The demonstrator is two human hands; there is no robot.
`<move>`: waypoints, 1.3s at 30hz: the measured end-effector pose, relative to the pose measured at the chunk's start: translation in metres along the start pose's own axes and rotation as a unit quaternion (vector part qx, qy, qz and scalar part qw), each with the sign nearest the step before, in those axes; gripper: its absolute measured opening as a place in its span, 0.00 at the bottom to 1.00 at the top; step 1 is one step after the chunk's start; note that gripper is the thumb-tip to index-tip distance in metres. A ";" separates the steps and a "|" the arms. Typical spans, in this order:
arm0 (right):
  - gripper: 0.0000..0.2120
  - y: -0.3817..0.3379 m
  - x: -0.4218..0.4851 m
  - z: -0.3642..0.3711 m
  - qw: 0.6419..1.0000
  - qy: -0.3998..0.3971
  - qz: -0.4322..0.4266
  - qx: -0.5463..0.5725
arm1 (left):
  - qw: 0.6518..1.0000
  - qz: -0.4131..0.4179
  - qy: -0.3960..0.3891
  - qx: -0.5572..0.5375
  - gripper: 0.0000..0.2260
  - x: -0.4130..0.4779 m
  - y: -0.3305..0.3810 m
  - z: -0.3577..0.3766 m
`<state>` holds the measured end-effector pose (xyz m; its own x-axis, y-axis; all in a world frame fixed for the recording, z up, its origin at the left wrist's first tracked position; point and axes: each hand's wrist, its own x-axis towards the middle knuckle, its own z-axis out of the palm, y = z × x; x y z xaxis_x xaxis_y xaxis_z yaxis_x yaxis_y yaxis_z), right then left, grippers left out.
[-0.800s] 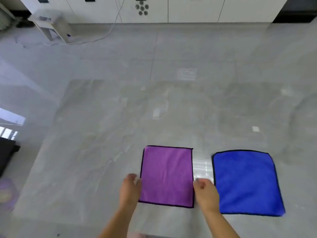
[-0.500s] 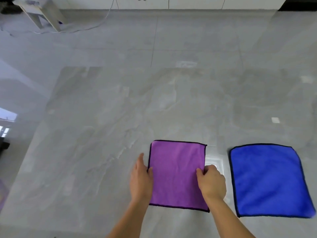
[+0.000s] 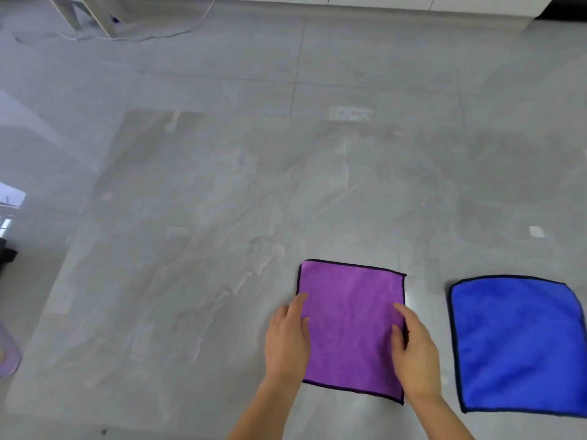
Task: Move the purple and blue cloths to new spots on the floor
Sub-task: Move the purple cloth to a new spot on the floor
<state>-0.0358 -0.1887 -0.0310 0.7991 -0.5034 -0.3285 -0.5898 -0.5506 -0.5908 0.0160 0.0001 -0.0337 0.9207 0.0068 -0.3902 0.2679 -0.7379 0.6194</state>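
A square purple cloth (image 3: 351, 322) with a dark hem lies flat on the grey tiled floor, low and right of centre. My left hand (image 3: 287, 341) rests on its left edge, thumb and fingertips lying on the fabric. My right hand (image 3: 413, 347) covers its right edge, fingers curled over the hem and gripping it. A blue cloth (image 3: 517, 344) with a dark hem lies flat to the right of the purple one, a strip of bare floor between them; its right side runs to the frame edge.
A white furniture leg (image 3: 104, 17) and a thin cable (image 3: 178, 34) lie at the far left top. A white cabinet base (image 3: 413, 7) runs along the top. A translucent purple object (image 3: 8, 354) sits at the left edge.
Both hands have slid from beside the purple cloth onto its left and right edges. The view has shifted, so both cloths now sit further right in the frame.
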 end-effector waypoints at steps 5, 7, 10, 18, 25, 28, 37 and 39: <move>0.18 -0.023 0.002 0.021 0.997 -0.060 -0.049 -0.021 | 0.999 -0.021 0.028 -0.035 0.14 0.024 -0.017 -0.026; 0.21 -0.051 0.004 0.037 0.993 -0.097 -0.067 -0.020 | 0.999 -0.015 0.037 -0.033 0.16 0.040 -0.031 -0.052; 0.27 -0.101 0.004 0.072 0.982 -0.158 -0.100 -0.025 | 1.000 -0.011 0.021 0.015 0.22 0.069 -0.060 -0.105; 0.35 -0.235 0.011 0.184 0.951 -0.242 -0.186 0.042 | 0.993 -0.034 0.039 0.107 0.31 0.137 -0.157 -0.243; 0.37 -0.292 0.018 0.236 0.938 -0.261 -0.226 0.019 | 0.988 -0.049 0.043 0.138 0.33 0.168 -0.198 -0.294; 0.37 -0.300 0.025 0.243 0.937 -0.265 -0.227 0.016 | 0.987 -0.049 0.048 0.146 0.33 0.177 -0.203 -0.300; 0.36 -0.263 0.041 0.199 0.949 -0.237 -0.205 0.040 | 0.978 -0.100 0.058 0.174 0.37 0.153 -0.168 -0.270; 0.35 -0.239 0.043 0.173 0.960 -0.210 -0.176 0.052 | 0.981 -0.081 0.055 0.167 0.36 0.137 -0.143 -0.244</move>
<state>0.1599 0.0365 -0.0317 0.9365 0.0258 -0.3498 -0.2773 -0.5563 -0.7833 0.1730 0.2709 -0.0093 0.9035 0.2025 -0.3777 0.3230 -0.9011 0.2893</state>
